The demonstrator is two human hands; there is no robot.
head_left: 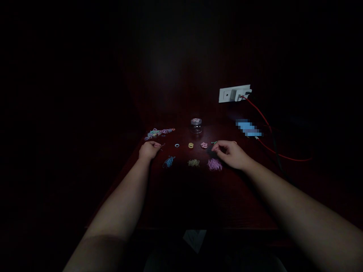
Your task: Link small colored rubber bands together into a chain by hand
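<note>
My left hand (149, 150) is closed in a pinch at the left of the dark red table, with a thin rubber band (162, 145) showing at its fingertips. Just beyond it lies a mixed pile of coloured rubber bands (155, 133). My right hand (231, 154) is also pinched; whatever is between its fingertips is too dark to make out. A bit of green band (214, 142) shows beside it. Across the middle lie a pale blue band (177, 145), yellow bands (191, 145) and pink bands (203, 145). Nearer are blue (169, 162), yellowish (194, 163) and purple heaps (214, 164).
A small clear jar (196, 125) stands at the back of the table. On the right, a red cable (262, 113) runs from a charger in the wall socket (227, 95) to a blurred blue device (248, 128). The surroundings are very dark.
</note>
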